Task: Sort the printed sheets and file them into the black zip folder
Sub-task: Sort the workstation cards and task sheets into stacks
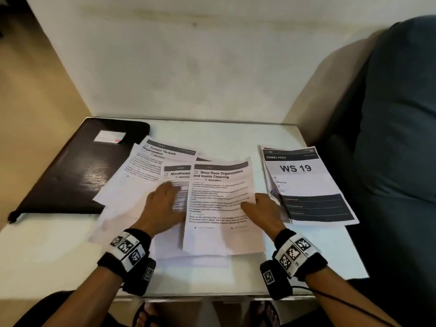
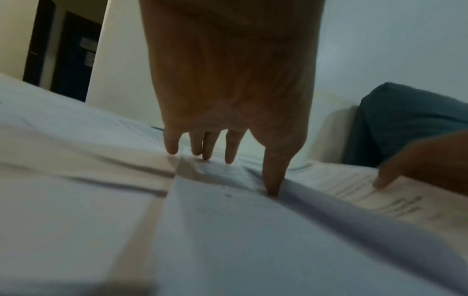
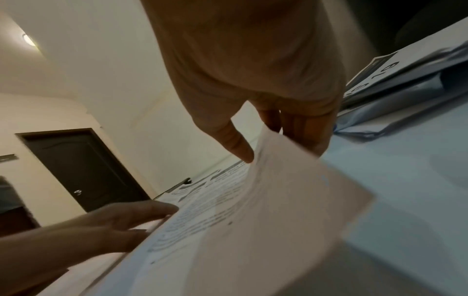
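Zip folder (image 1: 77, 171) lies closed; R grip (image 1: 262, 208) pinches top sheet (image 1: 221, 204), L grip (image 1: 165, 201) flat on sheets.

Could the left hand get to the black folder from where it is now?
Probably yes. The left hand rests flat on the spread sheets, and the black zip folder lies on the same side, its top bare apart from sheet corners overlapping its near edge.

Looked like somebody's home, a living room corner probably. A small white bench (image 1: 224, 135) was shoved up against a plain cream wall (image 1: 200, 67), right beside a beige sofa (image 1: 330, 86) with a big blue cushion (image 1: 396, 114). The wrist views caught a dark wooden door (image 3: 83, 170) and a round ceiling light (image 3: 27, 39).
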